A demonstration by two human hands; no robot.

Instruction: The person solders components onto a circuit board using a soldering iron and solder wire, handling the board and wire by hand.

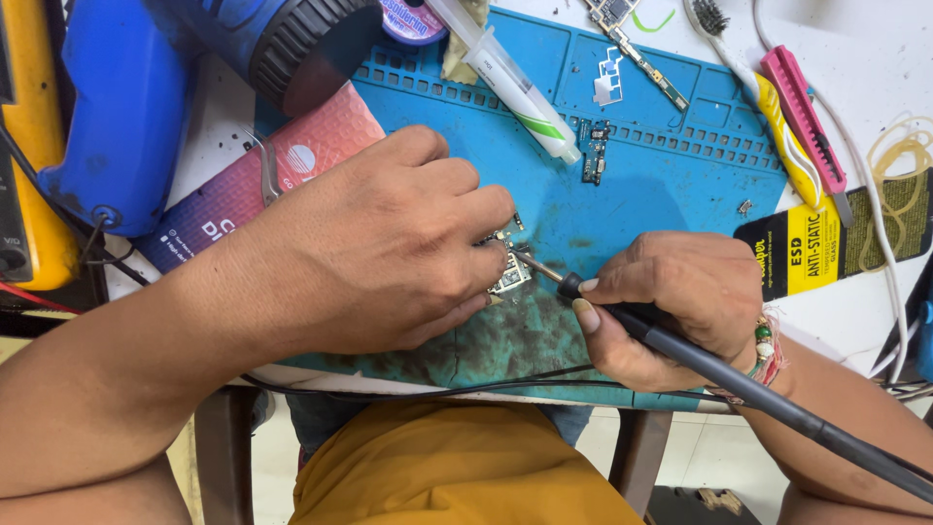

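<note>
My left hand (389,248) presses down on a small circuit board (509,275) that lies on a blue silicone work mat (671,185); the fingers hide most of the board. My right hand (671,301) grips a black soldering iron (680,348) like a pen. Its metal tip touches the board's right edge. The iron's black cable runs off to the lower right. The mat is stained dark around the board.
A blue hot-air gun (146,87) lies top left beside a yellow device (29,136). On the mat are a white syringe (510,83), a small board (593,151) and a long narrow board (646,58). A pink-and-yellow cutter (802,136), a brush and tweezers (264,165) lie nearby.
</note>
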